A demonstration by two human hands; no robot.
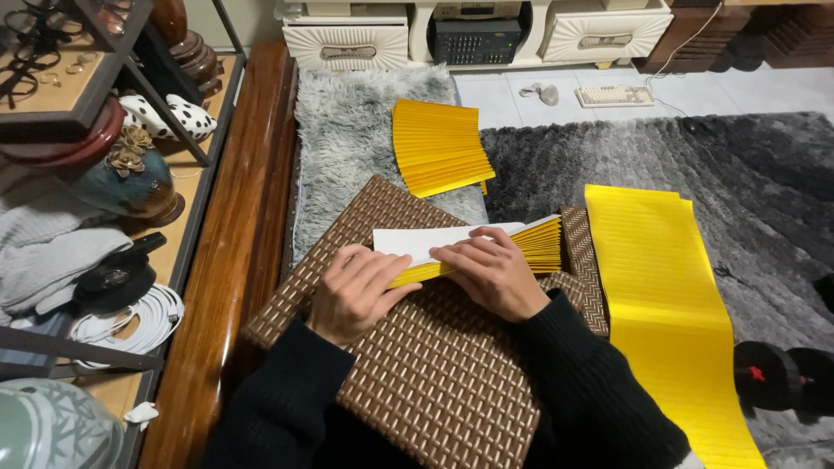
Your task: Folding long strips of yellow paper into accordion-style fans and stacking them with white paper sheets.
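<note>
On the brown woven board (434,373) across the lap, left hand (354,291) and right hand (493,274) lie curled, fingers pressing flat on a pleated yellow paper strip (530,247) with white backing; looks light, thin, crease-prone, best pinched at the fold edges. Beyond: finished yellow fan (439,146) on grey rug (347,130), long yellow sheet (669,321) right

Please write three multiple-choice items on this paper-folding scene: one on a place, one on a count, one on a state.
1. Where does the long flat yellow paper strip lie?
A. on the shelf
B. on the dark grey shaggy rug
C. on the white cabinet

2. How many hands press the pleated yellow paper stack?
A. none
B. one
C. two

3. The yellow paper fan on the pale rug is
A. spread
B. rolled
C. crumpled

B: the strip lies on the rug.
C: left hand and right hand both press it.
A: its pleats splay.
</note>
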